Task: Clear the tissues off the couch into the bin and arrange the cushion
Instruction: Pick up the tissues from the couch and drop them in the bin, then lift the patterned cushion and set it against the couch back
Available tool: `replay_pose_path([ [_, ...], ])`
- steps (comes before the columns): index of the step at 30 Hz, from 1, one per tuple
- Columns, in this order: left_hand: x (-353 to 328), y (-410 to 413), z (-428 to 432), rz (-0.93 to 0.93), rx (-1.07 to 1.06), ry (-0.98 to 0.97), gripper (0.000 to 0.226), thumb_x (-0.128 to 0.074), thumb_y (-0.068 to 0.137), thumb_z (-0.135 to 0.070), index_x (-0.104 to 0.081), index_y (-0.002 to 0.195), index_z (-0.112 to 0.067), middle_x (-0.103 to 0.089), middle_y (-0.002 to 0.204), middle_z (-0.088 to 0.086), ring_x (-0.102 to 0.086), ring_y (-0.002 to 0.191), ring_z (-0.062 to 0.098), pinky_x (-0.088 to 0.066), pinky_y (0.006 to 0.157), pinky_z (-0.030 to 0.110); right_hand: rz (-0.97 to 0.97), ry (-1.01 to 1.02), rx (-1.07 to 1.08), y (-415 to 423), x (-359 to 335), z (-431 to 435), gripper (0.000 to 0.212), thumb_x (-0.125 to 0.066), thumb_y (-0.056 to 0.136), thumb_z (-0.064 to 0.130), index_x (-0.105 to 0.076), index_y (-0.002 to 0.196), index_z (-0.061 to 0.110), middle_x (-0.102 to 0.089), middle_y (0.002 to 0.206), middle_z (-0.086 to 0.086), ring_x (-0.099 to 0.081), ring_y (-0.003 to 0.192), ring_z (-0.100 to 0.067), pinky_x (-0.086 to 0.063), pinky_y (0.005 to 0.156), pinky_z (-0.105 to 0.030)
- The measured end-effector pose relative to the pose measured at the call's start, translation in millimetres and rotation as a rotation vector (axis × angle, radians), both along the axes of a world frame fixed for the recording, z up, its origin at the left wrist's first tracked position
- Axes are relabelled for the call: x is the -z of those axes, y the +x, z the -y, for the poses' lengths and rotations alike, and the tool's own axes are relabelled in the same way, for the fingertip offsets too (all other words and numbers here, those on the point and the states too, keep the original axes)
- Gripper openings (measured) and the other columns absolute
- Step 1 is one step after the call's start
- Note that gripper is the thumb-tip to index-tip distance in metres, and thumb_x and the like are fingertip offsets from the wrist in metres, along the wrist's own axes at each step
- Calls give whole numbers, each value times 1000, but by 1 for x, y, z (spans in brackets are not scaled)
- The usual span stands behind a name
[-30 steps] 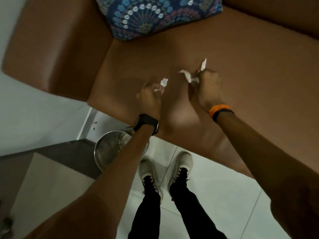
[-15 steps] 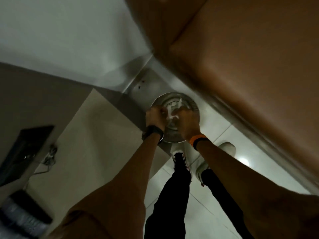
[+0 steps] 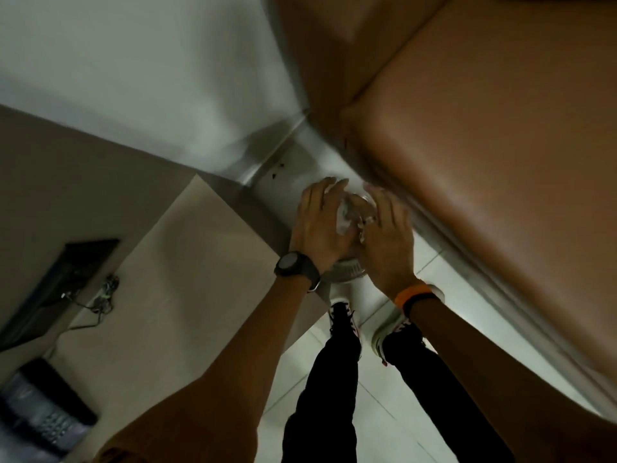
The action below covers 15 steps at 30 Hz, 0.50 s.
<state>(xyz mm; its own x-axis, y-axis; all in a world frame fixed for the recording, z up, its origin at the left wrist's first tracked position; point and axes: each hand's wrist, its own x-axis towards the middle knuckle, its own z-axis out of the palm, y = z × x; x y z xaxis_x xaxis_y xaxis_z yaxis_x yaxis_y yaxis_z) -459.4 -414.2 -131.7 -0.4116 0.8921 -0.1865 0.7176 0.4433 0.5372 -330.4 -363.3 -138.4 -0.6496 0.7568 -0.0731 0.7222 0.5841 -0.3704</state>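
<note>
My left hand and my right hand hover side by side, fingers spread, right over the round metal bin. Only the bin's near rim shows below my wrists. Crumpled white tissues show in the gap between my two hands, over the bin's mouth; whether they still touch my fingers I cannot tell. The brown couch fills the right side, its seat edge just right of the bin. The cushion is out of view.
A beige cabinet top lies left of the bin, carrying a black flat device, tangled cables and a dark keypad unit. White wall behind. My shoes stand on white floor tiles.
I have turned from the couch seat to the bin. Both hands, closed on tissues a second ago, now have their fingers spread above the bin, with the tissues between them.
</note>
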Motion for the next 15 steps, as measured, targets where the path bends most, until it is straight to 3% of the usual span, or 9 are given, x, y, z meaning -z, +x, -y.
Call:
replay_pose_path([
  [2, -28, 2, -22, -140, 41, 53, 77, -53, 79, -58, -35, 145, -21, -42, 149, 9, -36, 139, 28, -40, 112, 46, -32, 105, 53, 15, -33, -30, 59, -63, 95, 48, -47, 146, 23, -43, 157, -11, -38, 144, -33, -32, 114, -47],
  [4, -51, 8, -60, -159, 77, 114, 82, -56, 79, -60, -31, 147, -22, -39, 152, 9, -35, 141, 28, -38, 114, 48, -35, 164, 109, 32, -60, -76, 72, -57, 90, 61, -37, 150, 27, -36, 160, -13, -34, 148, -35, -29, 118, -55],
  [9, -88, 43, -194, -179, 120, 355, 91, -67, 73, -58, -38, 146, -12, -43, 149, 17, -43, 136, 32, -45, 109, 48, -184, 190, 427, 74, -104, -216, 90, -59, 80, 73, -32, 152, 27, -27, 164, -12, -26, 152, -34, -22, 125, -57],
  [13, -120, 69, -310, 190, 14, 340, 116, -65, 67, -76, -6, 155, -28, -11, 164, 4, -12, 151, 23, -18, 120, 36, -552, 76, 669, 112, -126, -328, 103, -72, 79, 68, -25, 156, 18, -23, 165, -12, -25, 153, -31, -29, 125, -54],
  [15, -129, 75, -354, 396, -127, 403, 126, -75, 61, -71, -1, 154, -29, -7, 162, -3, -12, 151, 20, -19, 124, 39, -672, -37, 770, 131, -133, -378, 119, -81, 73, 65, -16, 159, 16, -20, 166, -12, -24, 153, -30, -29, 126, -52],
])
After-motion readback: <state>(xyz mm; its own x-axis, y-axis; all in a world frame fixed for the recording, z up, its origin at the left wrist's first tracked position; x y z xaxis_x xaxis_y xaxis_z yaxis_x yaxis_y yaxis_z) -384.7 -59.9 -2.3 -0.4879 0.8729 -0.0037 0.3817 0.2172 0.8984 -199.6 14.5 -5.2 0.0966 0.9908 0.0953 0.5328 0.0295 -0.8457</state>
